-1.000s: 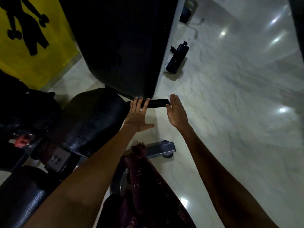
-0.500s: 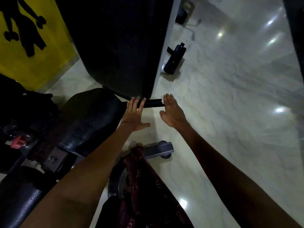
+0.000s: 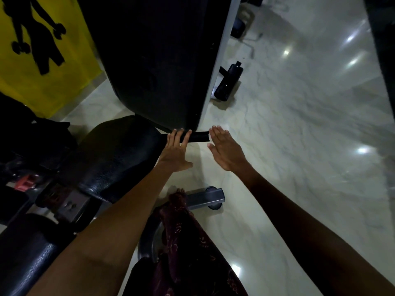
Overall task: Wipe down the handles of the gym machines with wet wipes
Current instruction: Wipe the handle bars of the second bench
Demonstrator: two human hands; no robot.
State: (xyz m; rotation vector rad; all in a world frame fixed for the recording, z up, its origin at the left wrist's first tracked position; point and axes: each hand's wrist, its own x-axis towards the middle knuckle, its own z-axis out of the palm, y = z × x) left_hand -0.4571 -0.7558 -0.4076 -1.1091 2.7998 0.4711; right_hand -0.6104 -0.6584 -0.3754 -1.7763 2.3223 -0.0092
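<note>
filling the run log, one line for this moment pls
left hand: open, fingers on handle | right hand: open, at handle end | wipe: not visible | floor: marble
</note>
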